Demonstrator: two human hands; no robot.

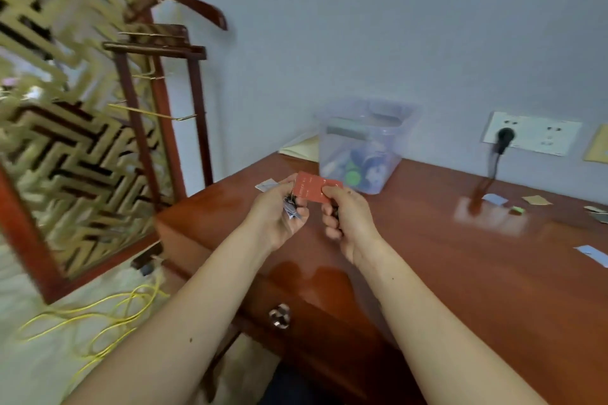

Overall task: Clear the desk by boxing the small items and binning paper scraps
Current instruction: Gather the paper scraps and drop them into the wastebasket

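Observation:
Both hands hold a red card (312, 190) above the left end of the wooden desk (427, 266). My left hand (279, 214) pinches the card's left edge and also grips crumpled blue-grey paper scraps (291, 209) in its palm. My right hand (345, 217) pinches the card's right edge with thumb and forefinger, and something small and dark shows between its curled fingers. Just behind the card stands a clear plastic box (365, 145) with several small items inside, among them a green round one. A pale scrap (266, 185) pokes out beyond my left hand.
Paper scraps lie on the desk's right side: blue (495, 199), tan (536, 200), a small green bit (517, 210), another blue one (594, 253). A black plug and cable (501, 138) hang from a wall socket. A wooden stand (158, 102) and yellow cable (98, 316) are left of the desk.

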